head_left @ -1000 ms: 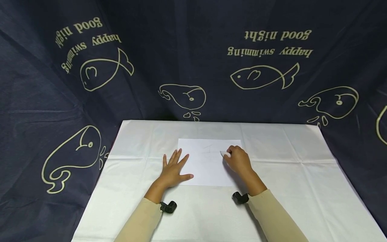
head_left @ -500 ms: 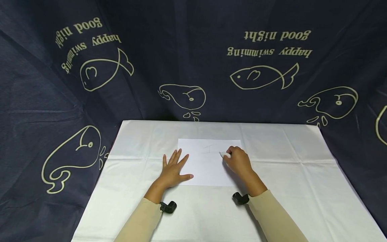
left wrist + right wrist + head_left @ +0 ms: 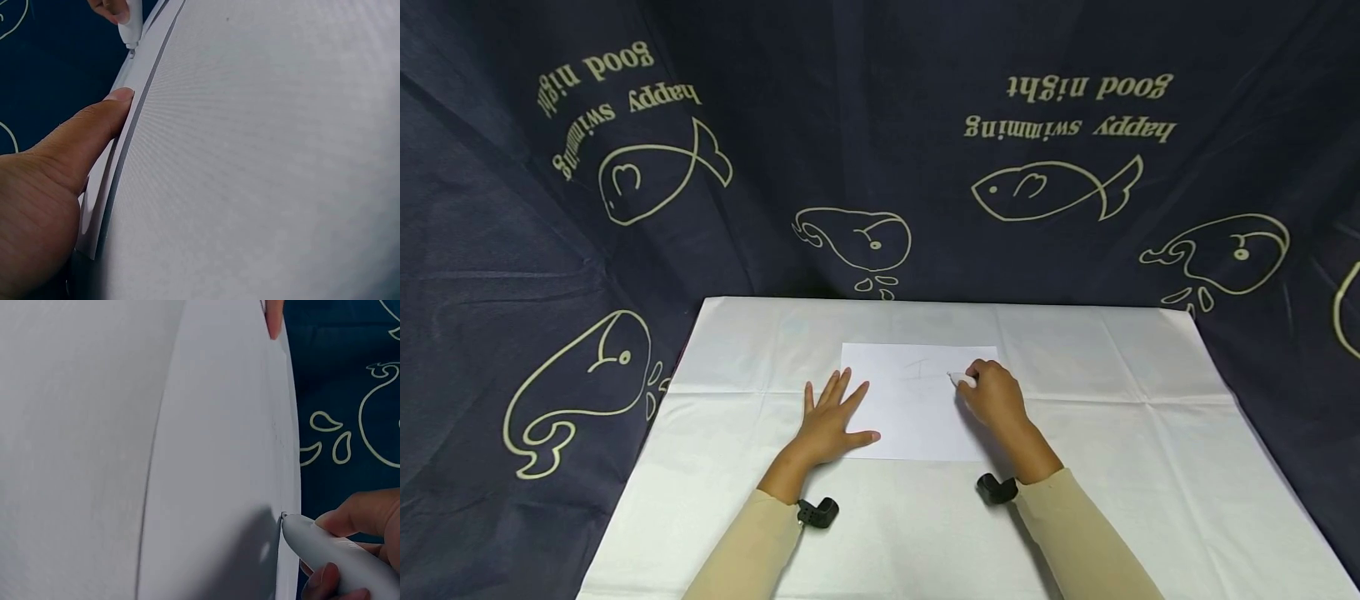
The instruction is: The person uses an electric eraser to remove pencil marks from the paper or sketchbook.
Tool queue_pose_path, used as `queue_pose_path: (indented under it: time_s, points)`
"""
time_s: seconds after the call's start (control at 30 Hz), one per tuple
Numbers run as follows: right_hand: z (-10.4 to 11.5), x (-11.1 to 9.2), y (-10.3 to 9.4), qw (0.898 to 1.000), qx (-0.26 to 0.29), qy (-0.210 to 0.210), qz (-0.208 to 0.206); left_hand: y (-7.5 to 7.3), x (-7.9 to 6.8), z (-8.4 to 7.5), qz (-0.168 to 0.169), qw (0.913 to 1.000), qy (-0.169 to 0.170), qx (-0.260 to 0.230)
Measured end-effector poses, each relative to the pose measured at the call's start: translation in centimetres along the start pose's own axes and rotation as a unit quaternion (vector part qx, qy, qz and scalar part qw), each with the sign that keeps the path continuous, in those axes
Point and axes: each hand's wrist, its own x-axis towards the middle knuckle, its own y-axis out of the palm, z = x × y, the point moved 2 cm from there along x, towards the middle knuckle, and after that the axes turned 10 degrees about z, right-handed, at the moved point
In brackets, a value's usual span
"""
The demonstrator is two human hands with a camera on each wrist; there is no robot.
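Note:
In the head view a sheet of white paper (image 3: 902, 429) lies on the white-covered table. My left hand (image 3: 823, 431) rests on its left edge with fingers spread; the left wrist view shows the thumb (image 3: 94, 128) lying on the paper's near edge. My right hand (image 3: 994, 395) pinches a thick white pen (image 3: 960, 379) over the right part of the sheet. The pen's rounded body (image 3: 337, 553) narrows to a small tip, at or very near the paper. Faint thin lines (image 3: 919, 369) show on the upper middle of the sheet.
A creased white cloth (image 3: 1097, 467) covers the table. Behind and left of it hangs a dark blue curtain (image 3: 850, 100) printed with fish, whales and words. Each wrist carries a black camera, the left camera (image 3: 818, 513) and the right camera (image 3: 996, 489).
My right hand and the pen shift by a very small amount, first slightly left and toward me, then back right and away. The left hand stays in place.

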Motion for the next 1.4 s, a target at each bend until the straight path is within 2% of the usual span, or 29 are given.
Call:
queue_pose_path:
  time_s: [0.2,0.37,0.53,0.83,1.13,1.4]
  points:
    - [0.3,0.0,0.2,1.0,0.009,-0.012,0.02,-0.1,-0.2,-0.1,-0.003,1.0,-0.002,-0.001]
    - [0.1,0.0,0.1,1.0,0.008,-0.004,0.014,0.0,-0.2,-0.1,-0.003,1.0,-0.001,0.001]
    - [0.2,0.1,0.4,1.0,0.003,-0.016,0.025,-0.2,-0.2,-0.2,-0.003,1.0,-0.002,-0.001]
    - [0.2,0.0,0.4,1.0,0.008,-0.006,0.015,-0.2,-0.1,-0.3,-0.001,1.0,0.0,0.002]
    - [1.1,-0.2,1.3,0.998,0.048,-0.034,0.002,-0.1,0.0,-0.2,-0.004,1.0,-0.001,0.001]
    - [1.6,-0.1,1.8,0.998,0.042,-0.041,0.002,-0.1,-0.1,-0.2,-0.005,1.0,0.001,-0.001]
